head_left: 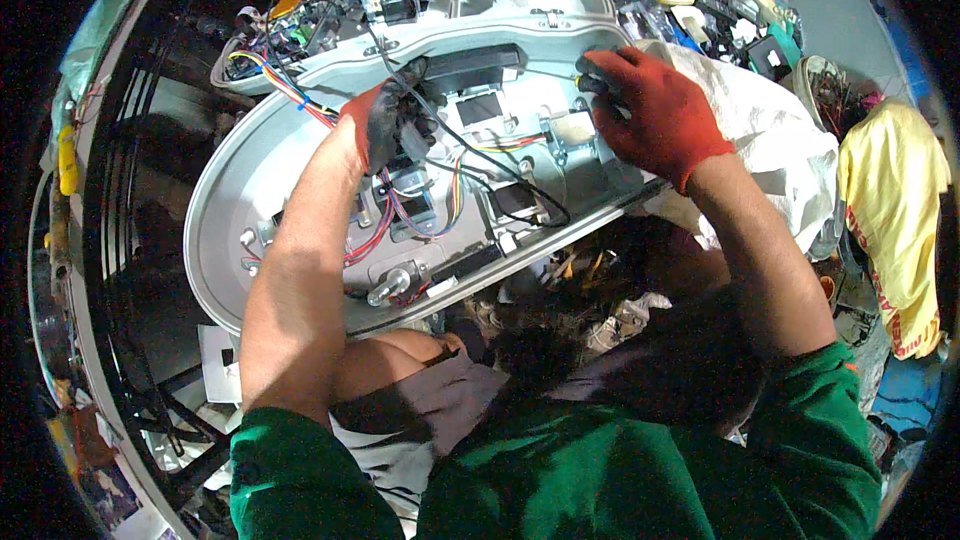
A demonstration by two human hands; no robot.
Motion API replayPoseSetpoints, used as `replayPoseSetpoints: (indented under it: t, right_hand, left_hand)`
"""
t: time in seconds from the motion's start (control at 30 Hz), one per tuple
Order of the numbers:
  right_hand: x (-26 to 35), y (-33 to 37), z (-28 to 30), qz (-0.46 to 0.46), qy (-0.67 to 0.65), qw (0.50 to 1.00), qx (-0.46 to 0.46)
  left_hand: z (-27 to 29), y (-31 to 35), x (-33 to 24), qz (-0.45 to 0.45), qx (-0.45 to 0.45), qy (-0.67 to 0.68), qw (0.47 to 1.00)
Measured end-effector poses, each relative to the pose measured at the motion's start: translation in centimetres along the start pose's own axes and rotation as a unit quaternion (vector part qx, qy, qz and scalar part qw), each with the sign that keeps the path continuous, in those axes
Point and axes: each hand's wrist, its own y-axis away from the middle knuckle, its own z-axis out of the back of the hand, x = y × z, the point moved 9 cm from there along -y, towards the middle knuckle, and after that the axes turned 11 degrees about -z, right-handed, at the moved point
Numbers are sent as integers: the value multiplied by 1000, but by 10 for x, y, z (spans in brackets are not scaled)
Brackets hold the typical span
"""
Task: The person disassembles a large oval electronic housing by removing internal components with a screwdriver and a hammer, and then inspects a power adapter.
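Note:
A large pale-grey oval plastic housing lies open before me, with wires and small modules fixed inside. My left hand, in a red glove with dark fingertips, is closed at the housing's far inner side, beside a long black bar. What its fingers hold is hidden among wires. A black cable runs past it and loops across the interior. My right hand, gloved alike, is closed round a screwdriver; a little yellow shows at its handle and a thin shaft points left. A bundle of coloured wires crosses the left rim.
Behind the housing stands a second grey shell with electronic parts on it. Piled scrap parts fill the far right. A white sack lies right of the housing, near a yellow cloth. Dark metal bars stand at left.

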Motion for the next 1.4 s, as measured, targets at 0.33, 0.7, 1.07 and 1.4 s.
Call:
replayPoseSetpoints:
  t: [0.33, 0.7, 1.07, 1.4]
  right_hand:
    - [8, 7, 10, -41, -17, 999, 4]
    - [99, -56, 10, 142, 162, 976, -1]
    - [157, -87, -21, 114, 248, 939, 210]
    - [170, -134, -31, 108, 330, 911, 224]
  left_hand:
    - [-11, -5, -2, -46, 20, 24, 998]
    - [6, -31, 20, -56, 33, 116, 991]
    - [3, -20, 1, -156, 79, -597, 783]
    - [52, -110, 65, -135, 178, -403, 887]
